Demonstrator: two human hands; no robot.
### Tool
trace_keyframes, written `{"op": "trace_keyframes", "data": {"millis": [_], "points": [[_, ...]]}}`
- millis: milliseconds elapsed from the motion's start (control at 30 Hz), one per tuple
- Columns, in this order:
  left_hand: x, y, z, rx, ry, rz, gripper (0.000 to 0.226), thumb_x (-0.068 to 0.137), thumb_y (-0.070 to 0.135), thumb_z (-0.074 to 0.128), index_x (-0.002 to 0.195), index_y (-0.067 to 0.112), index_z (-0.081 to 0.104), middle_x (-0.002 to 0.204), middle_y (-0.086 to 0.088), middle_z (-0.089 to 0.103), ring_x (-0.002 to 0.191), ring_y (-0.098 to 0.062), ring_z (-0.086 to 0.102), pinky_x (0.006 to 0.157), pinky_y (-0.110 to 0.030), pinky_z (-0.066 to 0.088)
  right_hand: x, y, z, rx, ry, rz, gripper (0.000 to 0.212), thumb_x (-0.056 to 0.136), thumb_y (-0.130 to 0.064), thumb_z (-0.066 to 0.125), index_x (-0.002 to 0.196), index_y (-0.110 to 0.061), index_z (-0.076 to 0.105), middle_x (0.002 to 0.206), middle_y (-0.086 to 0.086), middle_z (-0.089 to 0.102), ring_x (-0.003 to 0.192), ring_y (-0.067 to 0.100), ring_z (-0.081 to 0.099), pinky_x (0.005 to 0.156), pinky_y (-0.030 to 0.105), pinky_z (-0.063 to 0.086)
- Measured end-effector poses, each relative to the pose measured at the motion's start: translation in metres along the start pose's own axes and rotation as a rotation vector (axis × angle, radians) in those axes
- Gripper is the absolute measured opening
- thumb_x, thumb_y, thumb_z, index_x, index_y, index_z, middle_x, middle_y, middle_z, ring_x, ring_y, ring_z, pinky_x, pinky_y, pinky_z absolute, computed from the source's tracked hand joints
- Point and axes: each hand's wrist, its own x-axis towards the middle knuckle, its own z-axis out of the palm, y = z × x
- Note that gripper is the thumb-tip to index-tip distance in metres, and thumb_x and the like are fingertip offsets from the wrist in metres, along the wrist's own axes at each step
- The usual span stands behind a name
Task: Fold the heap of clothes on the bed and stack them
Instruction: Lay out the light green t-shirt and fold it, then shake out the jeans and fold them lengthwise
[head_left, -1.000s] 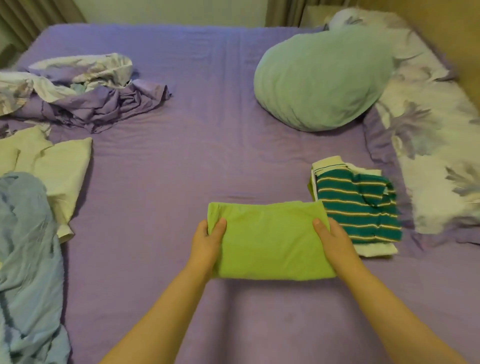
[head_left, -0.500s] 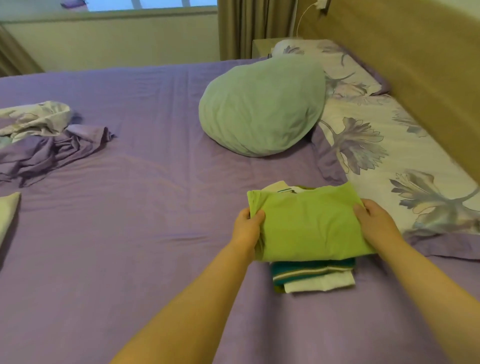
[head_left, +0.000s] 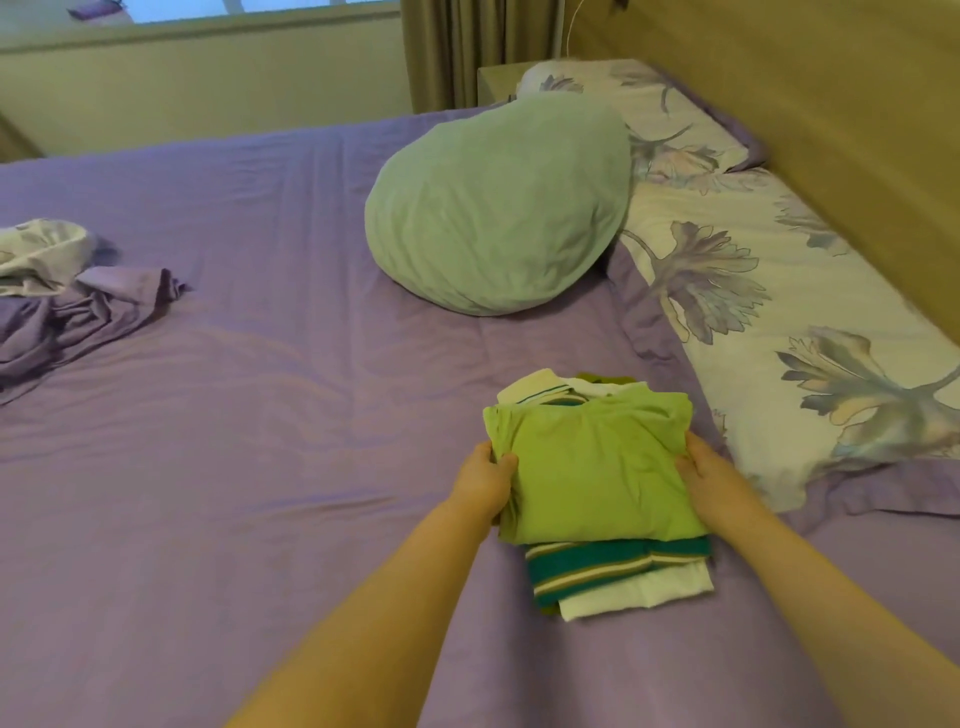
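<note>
A folded lime-green shirt (head_left: 592, 467) lies on top of a folded teal-and-white striped shirt (head_left: 597, 564), which rests on a folded white garment (head_left: 639, 592) on the purple bed sheet (head_left: 311, 415). My left hand (head_left: 483, 480) grips the green shirt's left edge, thumb on top. On the opposite side my right hand (head_left: 706, 475) holds its right edge. The green shirt covers most of the stack beneath it.
A round pale-green pillow (head_left: 498, 208) sits behind the stack. A floral pillow (head_left: 789, 332) lies along the wooden headboard (head_left: 831, 104) on the right. A crumpled purple and floral cloth pile (head_left: 67, 301) is at the far left.
Both hands carried the green shirt from the bare sheet rightward onto the striped stack and have now lowered it there. The view swung right, so the left-side clothes left the frame.
</note>
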Motion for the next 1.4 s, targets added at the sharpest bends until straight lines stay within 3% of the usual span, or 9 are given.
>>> {"op": "trace_keyframes", "data": {"millis": [167,267,367,533,700,833,1000,1100,1400], "points": [[-0.005,-0.015,-0.005,0.047,0.043,-0.074,0.056,0.099,0.041,0.043,0.146,0.013,0.029,0.140,-0.018,0.046,0.121,-0.038,0.052,0.098,-0.046,0.046,-0.014,-0.001,0.004,-0.161,0.194,-0.005,0.061,0.094,-0.010,0.049,0.148,-0.007,0.021,0.142,0.021,0.041,0.123,0.041,0.044,0.099,0.046,0.039],[-0.042,-0.024,-0.018,0.039,0.009,-0.103,0.026,0.101,0.036,0.040,0.098,0.014,0.054,0.099,-0.014,0.059,0.084,-0.029,0.062,0.070,-0.030,0.051,-0.046,-0.012,0.014,-0.318,0.304,-0.126,0.067,0.086,-0.011,0.062,0.144,-0.003,0.030,0.143,0.021,0.040,0.127,0.041,0.040,0.100,0.051,0.038],[-0.080,-0.044,-0.033,0.079,0.004,-0.115,0.031,0.101,0.022,0.041,0.070,0.019,0.044,0.073,-0.005,0.050,0.060,-0.016,0.052,0.048,-0.021,0.040,-0.088,-0.024,0.037,-0.400,0.258,-0.281,0.061,0.078,-0.006,0.072,0.134,-0.001,0.049,0.133,0.024,0.051,0.119,0.043,0.049,0.092,0.051,0.045],[-0.149,-0.073,-0.059,0.122,0.030,-0.107,0.024,0.099,0.016,0.043,0.076,0.018,0.049,0.090,-0.010,0.056,0.062,-0.011,0.056,0.055,-0.022,0.041,-0.158,-0.035,0.079,-0.365,0.005,-0.394,0.049,0.069,-0.004,0.079,0.115,0.002,0.062,0.114,0.021,0.064,0.098,0.039,0.065,0.075,0.047,0.055],[-0.237,-0.113,-0.095,0.220,0.038,-0.128,0.016,0.099,0.021,0.043,0.103,0.013,0.057,0.096,-0.006,0.059,0.075,-0.015,0.062,0.070,-0.025,0.048,-0.233,-0.061,0.105,-0.428,-0.247,-0.387,0.050,0.097,-0.028,0.048,0.143,-0.012,0.036,0.145,0.006,0.040,0.130,0.025,0.044,0.103,0.038,0.038],[-0.308,-0.155,-0.134,0.520,0.090,-0.130,0.033,0.099,0.028,0.044,0.122,0.012,0.059,0.119,-0.006,0.063,0.110,-0.022,0.059,0.087,-0.027,0.046,-0.297,-0.093,0.129,-0.545,-0.400,-0.473,0.048,0.099,-0.037,0.040,0.143,-0.018,0.036,0.145,0.002,0.043,0.130,0.019,0.044,0.106,0.031,0.034],[-0.397,-0.218,-0.183,0.621,0.081,-0.198,0.037,0.100,0.032,0.043,0.129,0.012,0.055,0.130,-0.009,0.059,0.117,-0.026,0.054,0.092,-0.029,0.044,-0.383,-0.132,0.163,-0.631,-0.555,-0.597,0.049,0.099,-0.046,0.034,0.144,-0.024,0.035,0.146,-0.004,0.041,0.132,0.013,0.041,0.104,0.025,0.032],[-0.449,-0.259,-0.214,0.614,0.117,-0.249,0.039,0.100,0.034,0.042,0.131,0.015,0.053,0.132,-0.007,0.056,0.119,-0.026,0.052,0.094,-0.029,0.043,-0.438,-0.155,0.185,-0.700,-0.674,-0.674,0.071,0.089,-0.069,0.017,0.142,-0.025,0.036,0.145,-0.006,0.041,0.131,0.013,0.043,0.104,0.027,0.034],[-0.584,-0.375,-0.336,0.550,0.350,-0.296,0.043,0.090,0.047,0.049,0.128,0.030,0.054,0.132,0.001,0.054,0.121,-0.021,0.052,0.099,-0.029,0.041,-0.578,-0.240,0.273,-0.895,-0.698,-0.867,0.071,0.087,-0.072,0.020,0.143,-0.030,0.035,0.144,-0.007,0.042,0.130,0.013,0.043,0.104,0.028,0.035]]}}
